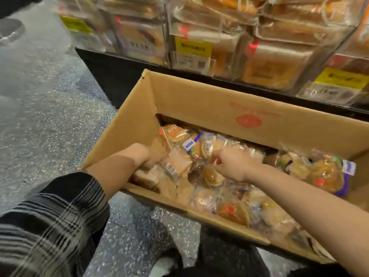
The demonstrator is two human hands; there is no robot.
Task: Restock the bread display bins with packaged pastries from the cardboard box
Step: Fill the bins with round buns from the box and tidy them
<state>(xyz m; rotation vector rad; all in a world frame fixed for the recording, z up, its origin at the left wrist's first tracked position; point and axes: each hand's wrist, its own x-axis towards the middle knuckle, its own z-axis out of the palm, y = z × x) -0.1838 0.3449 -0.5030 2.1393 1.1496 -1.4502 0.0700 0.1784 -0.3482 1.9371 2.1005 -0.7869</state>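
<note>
Both hands are down in the cardboard box (209,104) among the packaged pastries (199,156), below the display bins (219,47). The left hand (147,156) curls around several packs, and the right hand (233,164) pinches a wrapper. Gather by the film edges without squeezing, and lift only what both grips hold firmly.

Even indoor light is falling from overhead, fairly bright, leaving only soft shadows inside the cardboard box (199,104) and under its near edge. Glare is flaring off the clear wrappers in the display bins (219,37) along the top edge, and off the speckled floor (40,96) at left. Motion blur is smearing the bins, the plaid sleeve (50,216) and the whole frame slightly. Wide-angle distortion is bending lines toward the corners.
</note>
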